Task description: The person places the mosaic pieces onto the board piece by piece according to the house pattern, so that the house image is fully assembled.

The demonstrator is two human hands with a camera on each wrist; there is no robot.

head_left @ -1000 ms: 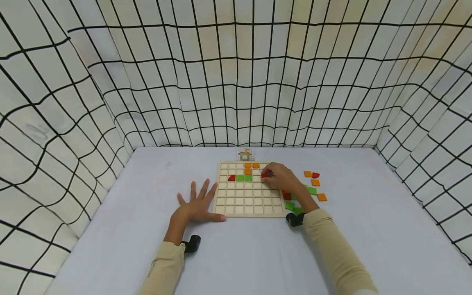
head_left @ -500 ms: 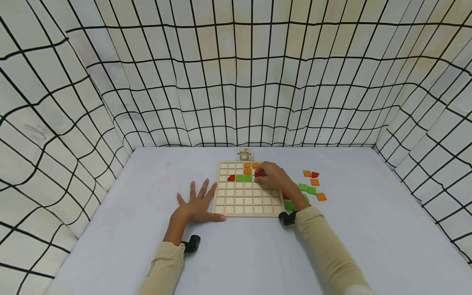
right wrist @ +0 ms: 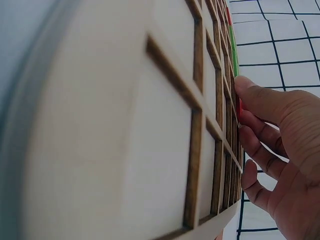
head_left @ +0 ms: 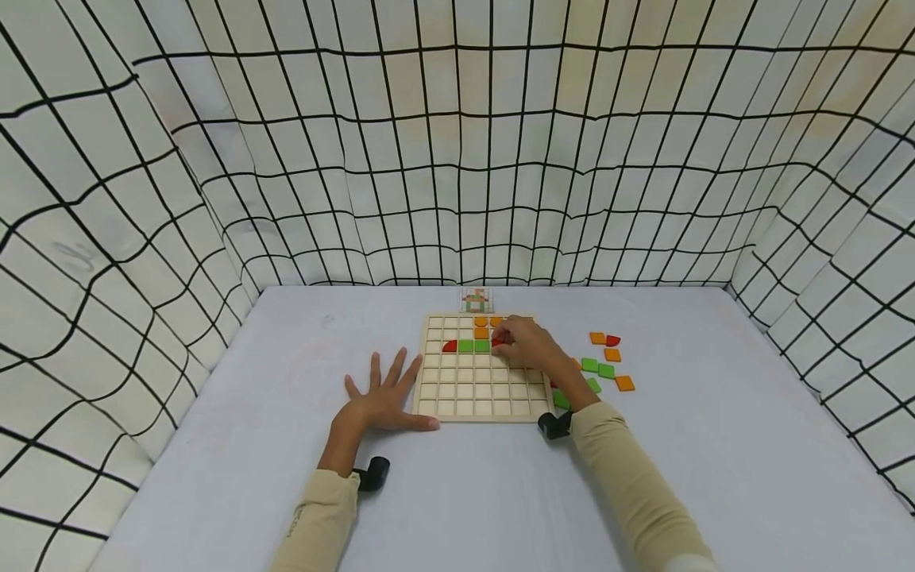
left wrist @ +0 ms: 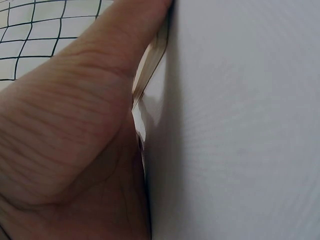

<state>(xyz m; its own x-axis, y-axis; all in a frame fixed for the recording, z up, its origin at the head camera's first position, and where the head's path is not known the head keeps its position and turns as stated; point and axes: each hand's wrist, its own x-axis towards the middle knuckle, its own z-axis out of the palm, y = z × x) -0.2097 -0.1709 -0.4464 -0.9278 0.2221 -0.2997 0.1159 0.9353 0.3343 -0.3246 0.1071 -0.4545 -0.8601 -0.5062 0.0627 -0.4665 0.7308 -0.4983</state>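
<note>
A wooden grid board [head_left: 463, 396] lies flat on the white table. My right hand [head_left: 527, 345] is over its upper right part, with thumb and fingers pinching a red tile [head_left: 496, 342] at the cell right of two green square tiles [head_left: 473, 346]. In the right wrist view the red tile [right wrist: 239, 111] shows only as a sliver behind the thumb. A red quarter-circle tile [head_left: 449, 346] ends that row on the left; orange tiles [head_left: 481, 333] sit above it. My left hand [head_left: 381, 401] rests on the table with fingers spread, thumb along the board's lower left corner.
Loose green tiles [head_left: 606, 371], orange tiles [head_left: 625, 383] and a red tile [head_left: 612, 340] lie right of the board, some partly behind my right forearm. A small printed pattern card [head_left: 476, 299] lies beyond the board. Netted white walls [head_left: 457, 191] surround the table.
My right hand has moved left across the board with the red tile, up to the end of the green row. My left hand stays in place.
</note>
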